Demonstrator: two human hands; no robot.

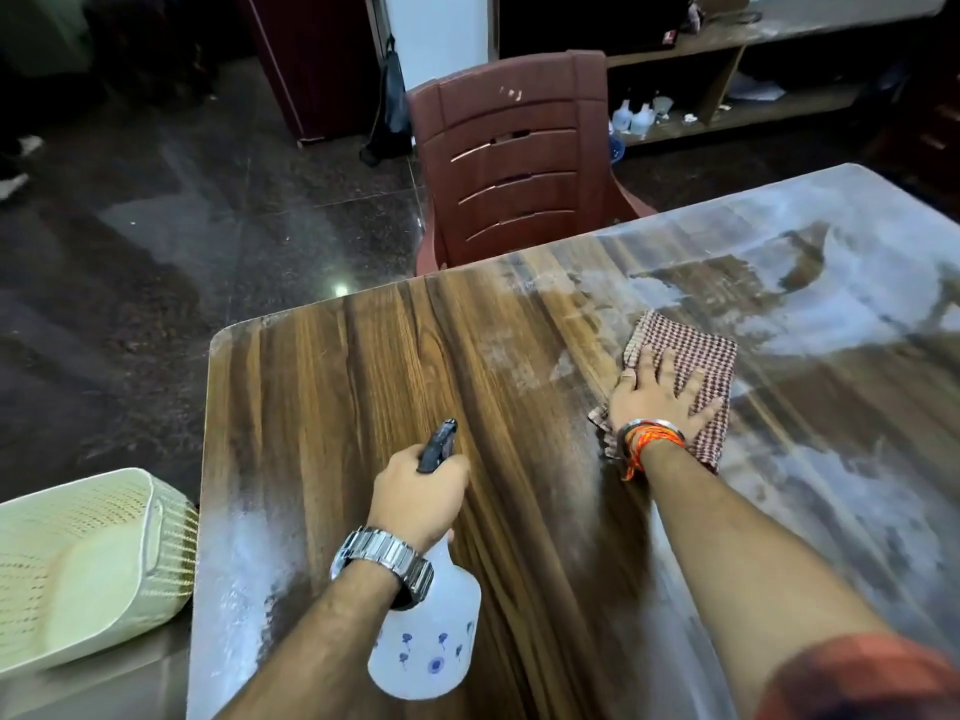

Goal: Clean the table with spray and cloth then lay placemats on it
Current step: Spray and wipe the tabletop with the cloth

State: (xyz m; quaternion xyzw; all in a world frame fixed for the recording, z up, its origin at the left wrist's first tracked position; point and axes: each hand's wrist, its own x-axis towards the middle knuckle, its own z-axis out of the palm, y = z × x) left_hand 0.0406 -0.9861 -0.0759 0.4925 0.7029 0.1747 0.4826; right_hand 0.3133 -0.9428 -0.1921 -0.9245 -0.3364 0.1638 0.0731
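Observation:
A wood-grain table (332, 407) fills the view, streaked with white dust or haze on its right half and near-left edge. My left hand (418, 491) grips the black trigger head of a white spray bottle (431, 646) with blue flower prints, held above the table's near side. My right hand (662, 394) lies flat, fingers spread, on a red-and-white checked cloth (696, 356) pressed to the table's middle right. No placemats are in view.
A cream woven plastic basket (104, 558) sits at the table's near-left side. A reddish-brown plastic chair (519, 163) stands at the far edge. Wooden shelving (727, 75) with small bottles is behind it, over a dark polished floor.

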